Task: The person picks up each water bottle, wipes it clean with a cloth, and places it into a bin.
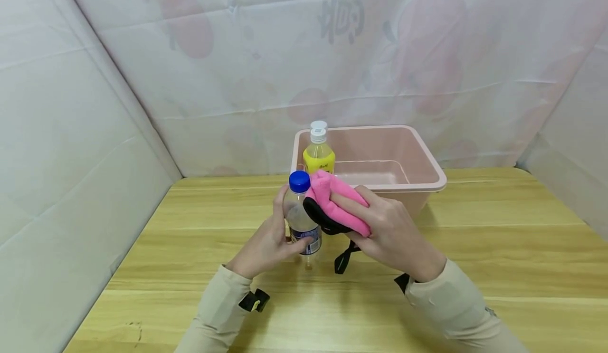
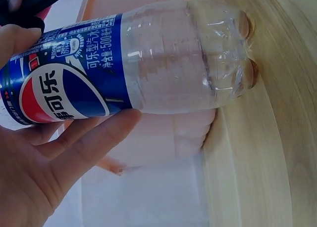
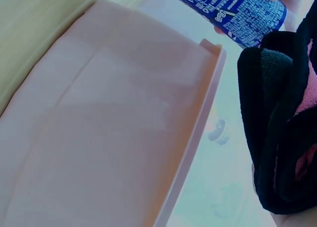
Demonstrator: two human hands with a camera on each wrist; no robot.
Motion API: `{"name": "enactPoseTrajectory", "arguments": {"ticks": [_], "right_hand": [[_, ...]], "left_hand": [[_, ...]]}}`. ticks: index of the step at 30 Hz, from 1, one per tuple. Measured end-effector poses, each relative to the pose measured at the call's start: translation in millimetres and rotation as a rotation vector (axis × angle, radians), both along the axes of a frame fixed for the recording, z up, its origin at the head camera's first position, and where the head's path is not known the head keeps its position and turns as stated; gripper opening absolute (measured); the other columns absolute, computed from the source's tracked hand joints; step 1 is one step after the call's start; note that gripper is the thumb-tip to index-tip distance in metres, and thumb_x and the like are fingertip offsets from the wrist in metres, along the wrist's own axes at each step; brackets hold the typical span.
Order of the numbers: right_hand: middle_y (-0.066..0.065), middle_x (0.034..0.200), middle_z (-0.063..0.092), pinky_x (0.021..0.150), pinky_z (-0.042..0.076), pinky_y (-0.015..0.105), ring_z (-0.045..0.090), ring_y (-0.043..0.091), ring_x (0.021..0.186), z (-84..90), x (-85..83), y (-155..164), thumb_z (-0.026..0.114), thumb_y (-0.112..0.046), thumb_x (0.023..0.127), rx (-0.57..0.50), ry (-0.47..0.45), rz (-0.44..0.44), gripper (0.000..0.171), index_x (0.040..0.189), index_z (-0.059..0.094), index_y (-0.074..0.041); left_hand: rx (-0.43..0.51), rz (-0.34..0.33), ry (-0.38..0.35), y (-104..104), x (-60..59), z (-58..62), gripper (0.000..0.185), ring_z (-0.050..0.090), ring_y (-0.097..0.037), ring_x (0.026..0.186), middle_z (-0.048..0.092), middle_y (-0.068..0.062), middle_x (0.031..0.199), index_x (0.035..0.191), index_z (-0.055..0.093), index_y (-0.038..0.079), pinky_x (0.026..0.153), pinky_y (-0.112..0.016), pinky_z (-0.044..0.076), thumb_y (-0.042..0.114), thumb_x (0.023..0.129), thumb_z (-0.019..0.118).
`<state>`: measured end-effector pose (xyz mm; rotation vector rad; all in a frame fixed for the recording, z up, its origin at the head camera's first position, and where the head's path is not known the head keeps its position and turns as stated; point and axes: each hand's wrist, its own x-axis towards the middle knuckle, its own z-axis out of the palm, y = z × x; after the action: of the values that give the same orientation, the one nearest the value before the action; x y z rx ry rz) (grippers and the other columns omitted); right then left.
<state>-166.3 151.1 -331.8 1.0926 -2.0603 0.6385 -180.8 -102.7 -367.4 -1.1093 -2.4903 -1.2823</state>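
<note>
Bottle (image 1: pixel 302 221), clear plastic, blue cap, nearly empty; stands upright near the middle of the wooden table (image 1: pixel 499 258), just in front of the pink tub's (image 1: pixel 427 168) near wall; left hand (image 1: pixel 266 245) curls fingers and thumb round its lower body, over the label. Cloth (image 1: pixel 334 205), pink with black edging; bunched in the right hand (image 1: pixel 389 231), whose fingers close over it and press it to the bottle's shoulder below the cap. Step in hand, by judgement: wiping the bottle's outside; next move would call for a steady left-hand hold while the cloth travels down toward the label. Second bottle (image 1: pixel 319 152), yellow liquid, white cap; at the tub's near left corner, whether inside it or behind, unclear. Writing: blue Pepsi label (image 2: pixel 64 83), red-white-blue globe, Chinese characters, "500" legible; small print on the reverse unreadable.
</note>
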Motion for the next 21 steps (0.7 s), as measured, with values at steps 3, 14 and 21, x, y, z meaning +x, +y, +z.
{"name": "enactPoseTrajectory", "arguments": {"ticks": [3, 14, 21], "right_hand": [[0.009, 0.090, 0.059, 0.046, 0.046, 0.028, 0.048, 0.015, 0.059, -0.3, -0.4, 0.1, 0.073, 0.006, 0.062, 0.006, -0.004, 0.001, 0.059, 0.120, 0.070, -0.006], [0.008, 0.088, 0.058, 0.044, 0.039, 0.023, 0.045, 0.012, 0.055, 2.0, 1.1, 1.0, 0.073, 0.006, 0.065, 0.053, -0.005, -0.001, 0.057, 0.120, 0.071, -0.008], [0.001, 0.083, 0.057, 0.043, 0.033, 0.017, 0.037, 0.006, 0.054, 1.8, 0.8, 1.1, 0.078, 0.004, 0.068, 0.138, -0.052, 0.013, 0.034, 0.097, 0.070, -0.012]], "left_hand": [[0.008, 0.006, -0.014, -0.5, -0.5, -0.2, 0.108, 0.064, -0.029, 0.106, 0.057, -0.019, 0.126, 0.155, -0.003, 0.013, 0.076, -0.029, 0.061, 0.000, 0.086, 0.079], [0.033, -0.023, -0.046, -2.0, -0.5, 0.4, 0.105, 0.062, -0.029, 0.109, 0.056, -0.019, 0.130, 0.155, -0.004, 0.014, 0.071, -0.029, 0.061, -0.002, 0.088, 0.076], [0.029, -0.013, -0.028, -2.0, -1.4, -0.5, 0.104, 0.061, -0.030, 0.115, 0.054, -0.021, 0.134, 0.155, -0.003, 0.013, 0.093, -0.039, 0.057, -0.001, 0.089, 0.076]]}}
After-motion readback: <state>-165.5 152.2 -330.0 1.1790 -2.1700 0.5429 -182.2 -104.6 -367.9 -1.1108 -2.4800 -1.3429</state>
